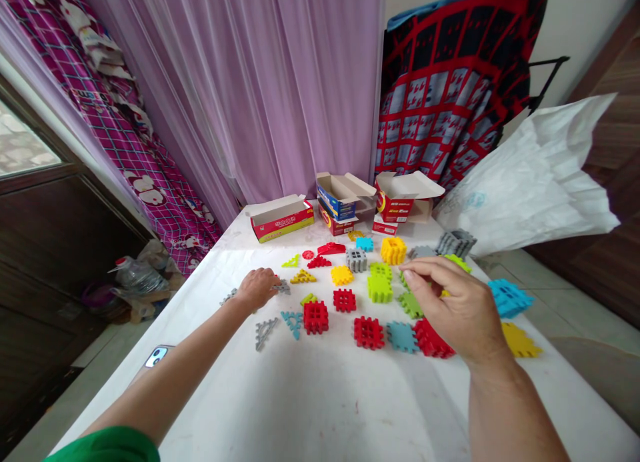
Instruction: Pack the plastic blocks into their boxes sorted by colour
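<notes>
My left hand [257,289] reaches to the left side of the block spread, its fingers curled down over a grey interlocking block [283,287] that shows at the fingertips. Over the right side, my right hand [457,305] has thumb and forefinger pressed together; what lies between them, if anything, is hidden. Below its fingertips is a green toothed block [411,305], and close by stand stacked lime blocks [380,289]. A stack of red blocks [433,339] is partly covered by my right hand. Nearer my left hand lie a yellow triangular block [303,277] and a blue triangular block [292,324].
Open cardboard boxes [283,225] line the back of the white table [310,409]. Red square blocks [316,317] sit mid-table, blue blocks [509,297] at the right edge. A phone [157,357] lies at the left edge. A white sack [530,182] stands back right.
</notes>
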`<control>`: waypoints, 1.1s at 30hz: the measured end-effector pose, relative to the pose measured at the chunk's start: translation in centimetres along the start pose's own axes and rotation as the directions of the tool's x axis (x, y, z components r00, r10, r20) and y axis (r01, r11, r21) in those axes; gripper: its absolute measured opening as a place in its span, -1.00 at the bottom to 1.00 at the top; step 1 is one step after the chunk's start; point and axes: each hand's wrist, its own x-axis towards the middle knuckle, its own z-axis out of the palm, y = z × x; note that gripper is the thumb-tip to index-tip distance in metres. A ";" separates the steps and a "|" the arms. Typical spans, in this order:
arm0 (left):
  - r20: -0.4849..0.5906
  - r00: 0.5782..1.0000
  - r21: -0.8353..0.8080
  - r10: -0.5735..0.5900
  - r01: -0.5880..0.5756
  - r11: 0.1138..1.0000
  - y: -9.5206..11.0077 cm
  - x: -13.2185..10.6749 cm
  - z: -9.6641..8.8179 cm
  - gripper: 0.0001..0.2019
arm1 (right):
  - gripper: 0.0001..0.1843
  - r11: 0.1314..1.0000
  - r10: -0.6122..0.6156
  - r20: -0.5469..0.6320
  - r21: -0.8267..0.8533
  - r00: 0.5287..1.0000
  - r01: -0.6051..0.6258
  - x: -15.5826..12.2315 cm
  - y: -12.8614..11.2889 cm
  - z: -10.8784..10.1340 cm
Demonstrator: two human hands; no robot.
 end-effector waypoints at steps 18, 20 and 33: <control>-0.036 0.999 -0.009 0.023 -0.024 1.000 3.7 -0.5 -0.4 -0.69 | -0.84 1.000 -0.013 0.020 0.008 1.000 0.012 -0.1 -0.2 0.3; -0.023 0.999 -0.017 0.023 -0.023 1.000 3.9 -0.2 -0.4 -0.69 | -0.85 1.000 -0.012 0.016 0.004 1.000 0.012 -0.1 -0.1 0.3; -0.011 1.000 -0.052 0.004 -0.005 0.999 4.3 0.4 -0.8 -0.67 | -0.83 1.000 0.001 0.017 0.006 1.000 -0.001 0.1 -0.3 0.0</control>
